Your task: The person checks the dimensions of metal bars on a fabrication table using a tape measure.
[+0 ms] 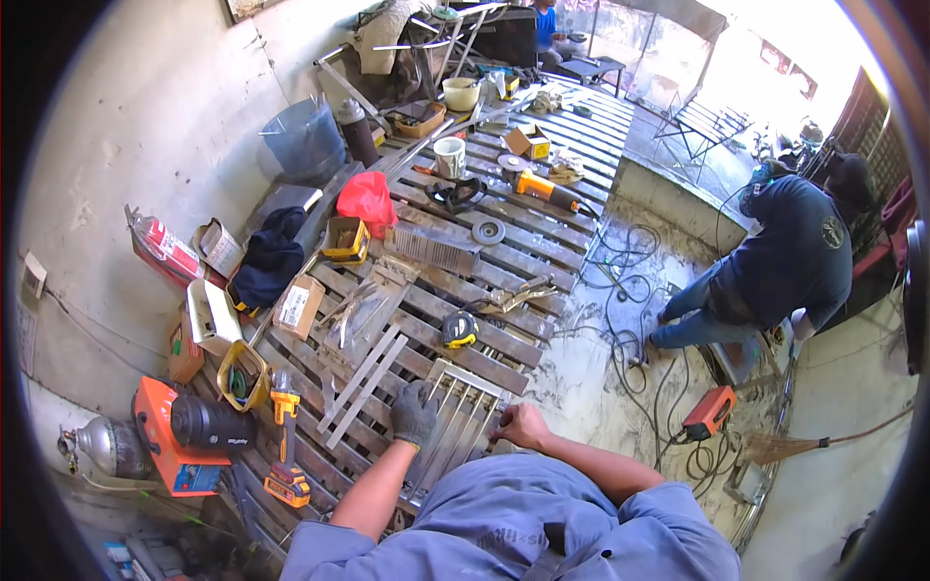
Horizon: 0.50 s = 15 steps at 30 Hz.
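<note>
A metal frame with several parallel rods point(463, 412) lies on the slatted bench right in front of my body. My left hand point(415, 414), in a dark grey work glove, is closed on the frame's left edge. My right hand point(520, 426) is bare, with its fingers curled together at the frame's right side; what is between the fingertips is hidden. Just left of my gloved hand, two flat metal strips point(363, 382) lie across the slats. A yellow and black tape measure point(460, 329) sits beyond the frame, and locking pliers point(523, 293) lie farther right.
To the left are a yellow cordless angle grinder point(286, 441), an orange machine point(165, 436) and a fire extinguisher point(165, 247). A corded grinder point(544, 189) rests farther back. Cables point(630, 290) cross the floor at right, near a bent-over co-worker point(790, 252) and an orange machine point(710, 413).
</note>
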Motion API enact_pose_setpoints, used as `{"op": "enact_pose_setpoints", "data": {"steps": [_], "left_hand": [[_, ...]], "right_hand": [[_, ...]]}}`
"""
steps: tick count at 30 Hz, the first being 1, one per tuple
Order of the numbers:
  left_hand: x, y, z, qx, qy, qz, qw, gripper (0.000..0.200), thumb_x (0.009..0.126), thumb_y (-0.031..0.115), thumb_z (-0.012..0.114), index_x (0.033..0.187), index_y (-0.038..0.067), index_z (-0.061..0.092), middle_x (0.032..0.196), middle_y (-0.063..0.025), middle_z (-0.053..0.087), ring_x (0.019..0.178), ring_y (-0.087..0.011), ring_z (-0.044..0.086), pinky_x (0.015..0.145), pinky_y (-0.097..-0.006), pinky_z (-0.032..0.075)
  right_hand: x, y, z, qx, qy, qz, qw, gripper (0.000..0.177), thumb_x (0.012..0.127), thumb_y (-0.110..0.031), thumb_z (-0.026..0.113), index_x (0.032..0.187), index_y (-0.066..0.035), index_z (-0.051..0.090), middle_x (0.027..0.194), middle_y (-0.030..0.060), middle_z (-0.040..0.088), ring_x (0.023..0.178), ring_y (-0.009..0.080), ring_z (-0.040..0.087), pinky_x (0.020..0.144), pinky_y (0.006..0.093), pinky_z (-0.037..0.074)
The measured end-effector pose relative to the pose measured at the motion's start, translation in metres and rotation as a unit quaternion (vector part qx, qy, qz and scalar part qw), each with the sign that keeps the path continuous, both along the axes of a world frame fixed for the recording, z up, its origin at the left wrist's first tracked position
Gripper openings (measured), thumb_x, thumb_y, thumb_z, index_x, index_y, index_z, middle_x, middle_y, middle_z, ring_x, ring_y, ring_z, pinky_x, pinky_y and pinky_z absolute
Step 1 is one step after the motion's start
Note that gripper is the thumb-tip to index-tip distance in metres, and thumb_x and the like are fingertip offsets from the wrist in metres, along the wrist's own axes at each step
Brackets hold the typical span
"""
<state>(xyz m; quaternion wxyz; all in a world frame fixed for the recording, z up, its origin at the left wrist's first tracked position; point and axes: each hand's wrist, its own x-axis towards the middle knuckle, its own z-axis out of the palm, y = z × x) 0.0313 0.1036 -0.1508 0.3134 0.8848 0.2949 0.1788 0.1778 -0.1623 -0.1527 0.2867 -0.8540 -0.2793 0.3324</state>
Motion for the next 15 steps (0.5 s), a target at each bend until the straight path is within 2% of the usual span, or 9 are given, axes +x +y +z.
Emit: {"op": "enact_pose_setpoints", "data": {"steps": [3, 4, 5, 8, 10, 12, 15], "left_hand": [[0.005, 0.003, -0.004, 0.003, 0.026, 0.001, 1.000, 0.035, 0.092, 0.035, 0.085, 0.114, 0.009, 0.076, 0.109, -0.0200, 0.073, 0.102, -0.0446, 0.069, 0.091, -0.0550, 0.056], [0.003, 0.006, -0.018, 0.056, 0.020, -0.002, 0.998, 0.037, 0.093, 0.041, 0.086, 0.109, 0.010, 0.075, 0.105, -0.0201, 0.073, 0.101, -0.0450, 0.068, 0.089, -0.0565, 0.054], [0.002, 0.006, -0.013, 0.028, 0.023, -0.009, 0.999, 0.035, 0.095, 0.042, 0.084, 0.106, 0.010, 0.074, 0.103, -0.0201, 0.072, 0.100, -0.0451, 0.067, 0.087, -0.0568, 0.053], [0.004, 0.004, -0.007, 0.019, 0.007, -0.013, 1.000, 0.035, 0.095, 0.039, 0.084, 0.109, 0.009, 0.075, 0.102, -0.0198, 0.072, 0.100, -0.0447, 0.069, 0.085, -0.0549, 0.055], [0.004, 0.003, -0.009, 0.006, -0.018, -0.008, 1.000, 0.035, 0.093, 0.032, 0.084, 0.117, 0.009, 0.075, 0.106, -0.0193, 0.073, 0.103, -0.0431, 0.071, 0.089, -0.0532, 0.057], [0.002, 0.005, -0.011, 0.013, -0.014, -0.017, 1.000, 0.037, 0.092, 0.027, 0.084, 0.122, 0.008, 0.075, 0.111, -0.0192, 0.074, 0.105, -0.0421, 0.072, 0.092, -0.0523, 0.058], [0.001, 0.008, -0.009, 0.014, 0.010, -0.021, 1.000, 0.039, 0.090, 0.021, 0.083, 0.125, 0.007, 0.074, 0.116, -0.0195, 0.074, 0.107, -0.0413, 0.072, 0.094, -0.0518, 0.058]], "right_hand": [[-0.001, 0.002, 0.011, -0.016, -0.007, 0.015, 1.000, 0.040, 0.086, -0.042, 0.090, 0.099, -0.005, 0.087, 0.096, 0.0212, 0.083, 0.087, 0.0386, 0.081, 0.083, 0.0484, 0.064], [-0.002, -0.002, -0.001, 0.012, -0.024, 0.019, 0.999, 0.040, 0.087, -0.041, 0.087, 0.102, -0.004, 0.086, 0.099, 0.0230, 0.083, 0.090, 0.0407, 0.081, 0.085, 0.0496, 0.064], [-0.004, -0.001, 0.016, 0.006, -0.008, 0.003, 1.000, 0.034, 0.086, -0.035, 0.086, 0.101, -0.005, 0.086, 0.099, 0.0244, 0.082, 0.095, 0.0449, 0.080, 0.088, 0.0543, 0.065], [-0.004, 0.005, 0.040, -0.046, -0.026, 0.041, 0.998, 0.039, 0.090, -0.038, 0.083, 0.105, -0.002, 0.084, 0.103, 0.0272, 0.081, 0.097, 0.0467, 0.079, 0.088, 0.0553, 0.064], [-0.004, 0.000, 0.023, -0.018, -0.064, 0.052, 0.996, 0.039, 0.091, -0.039, 0.082, 0.102, -0.001, 0.082, 0.101, 0.0268, 0.081, 0.095, 0.0476, 0.078, 0.086, 0.0555, 0.064], [-0.005, 0.001, 0.031, -0.001, -0.077, 0.065, 0.995, 0.039, 0.093, -0.039, 0.081, 0.099, -0.001, 0.079, 0.098, 0.0259, 0.080, 0.095, 0.0475, 0.078, 0.085, 0.0559, 0.064], [-0.003, -0.002, 0.033, 0.000, -0.126, 0.130, 0.983, 0.038, 0.099, -0.037, 0.076, 0.106, 0.001, 0.076, 0.104, 0.0272, 0.079, 0.097, 0.0481, 0.078, 0.085, 0.0571, 0.064]]}}
